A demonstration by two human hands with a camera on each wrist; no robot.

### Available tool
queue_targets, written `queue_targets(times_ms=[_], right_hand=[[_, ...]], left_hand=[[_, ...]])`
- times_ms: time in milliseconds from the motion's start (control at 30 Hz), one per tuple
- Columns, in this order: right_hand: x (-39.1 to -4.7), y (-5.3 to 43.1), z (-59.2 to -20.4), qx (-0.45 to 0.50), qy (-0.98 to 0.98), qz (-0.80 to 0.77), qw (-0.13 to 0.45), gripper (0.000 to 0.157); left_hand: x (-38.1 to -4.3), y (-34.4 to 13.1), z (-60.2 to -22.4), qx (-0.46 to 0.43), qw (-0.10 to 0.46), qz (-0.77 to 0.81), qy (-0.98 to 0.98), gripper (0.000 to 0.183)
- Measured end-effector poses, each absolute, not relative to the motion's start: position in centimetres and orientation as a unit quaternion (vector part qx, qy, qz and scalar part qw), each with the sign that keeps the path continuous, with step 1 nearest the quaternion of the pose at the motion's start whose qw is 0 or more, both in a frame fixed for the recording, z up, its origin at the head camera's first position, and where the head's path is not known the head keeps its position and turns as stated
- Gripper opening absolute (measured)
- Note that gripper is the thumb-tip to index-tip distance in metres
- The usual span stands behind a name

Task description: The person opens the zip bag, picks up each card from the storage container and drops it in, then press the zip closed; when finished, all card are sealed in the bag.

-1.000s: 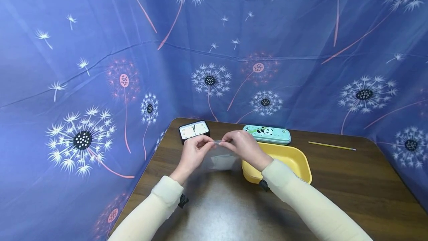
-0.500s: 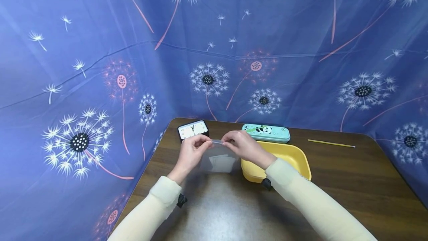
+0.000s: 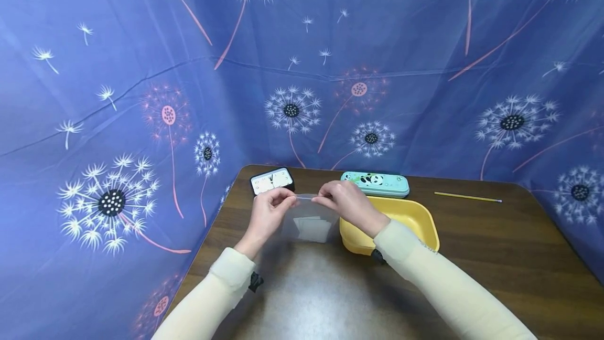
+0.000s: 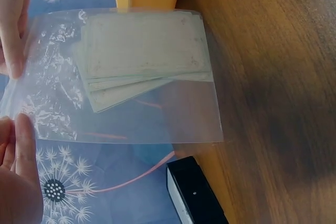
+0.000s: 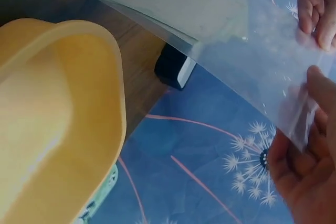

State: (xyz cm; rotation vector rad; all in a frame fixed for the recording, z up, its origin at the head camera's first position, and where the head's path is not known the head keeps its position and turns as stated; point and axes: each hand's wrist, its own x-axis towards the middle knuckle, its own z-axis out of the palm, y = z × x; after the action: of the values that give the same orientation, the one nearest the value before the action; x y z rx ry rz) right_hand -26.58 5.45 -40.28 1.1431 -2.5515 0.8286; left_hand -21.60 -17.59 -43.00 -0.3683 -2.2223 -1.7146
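Observation:
A clear plastic zip bag [image 4: 131, 124] hangs from both hands, its top edge stretched between them. Inside it lie several pale paper cards [image 4: 144, 45], slightly fanned, down at the bag's bottom end. My left hand [image 3: 270, 216] pinches the left part of the top edge between thumb and fingers. With thumb and curled fingers, my right hand [image 3: 349, 204] pinches the right part of that edge. The bag overlaps the table just left of the yellow basin [image 3: 427, 224] in the head view.
Behind the left hand stands a black-framed clock [image 3: 272, 180]. A mint panda pencil case [image 3: 384, 185] lies behind the basin, and a yellow pencil [image 3: 467, 197] lies farther right on the brown wooden table [image 3: 491, 256]. Blue dandelion-print cloth [image 3: 415, 67] hangs around the back and left.
The bag's top edge is drawn wider as the hands move slightly apart. The cards inside show more plainly than a second ago. The head view has shifted a little.

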Motion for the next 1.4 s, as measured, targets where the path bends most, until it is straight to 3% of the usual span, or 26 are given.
queue_targets(times_ms=[333,767,1167,1400], right_hand=[[-27.0,6.4,-40.4,0.449,-0.841,0.291,0.078,0.005],[-27.3,6.9,-40.4,0.404,-0.872,0.228,0.157,0.02],[-27.5,7.7,-40.4,0.423,-0.854,0.286,0.101,0.004],[-27.6,7.7,-40.3,0.407,-0.863,0.279,0.112,0.012]], left_hand=[[-21.7,-17.6,-42.9,-0.125,0.155,-0.599,-0.776,0.006],[-22.1,-17.6,-42.6,-0.126,0.172,-0.598,-0.773,0.007],[-22.3,-18.4,-42.8,-0.116,0.173,-0.601,-0.771,0.005],[-22.2,-18.9,-43.0,-0.112,0.174,-0.597,-0.775,0.005]])
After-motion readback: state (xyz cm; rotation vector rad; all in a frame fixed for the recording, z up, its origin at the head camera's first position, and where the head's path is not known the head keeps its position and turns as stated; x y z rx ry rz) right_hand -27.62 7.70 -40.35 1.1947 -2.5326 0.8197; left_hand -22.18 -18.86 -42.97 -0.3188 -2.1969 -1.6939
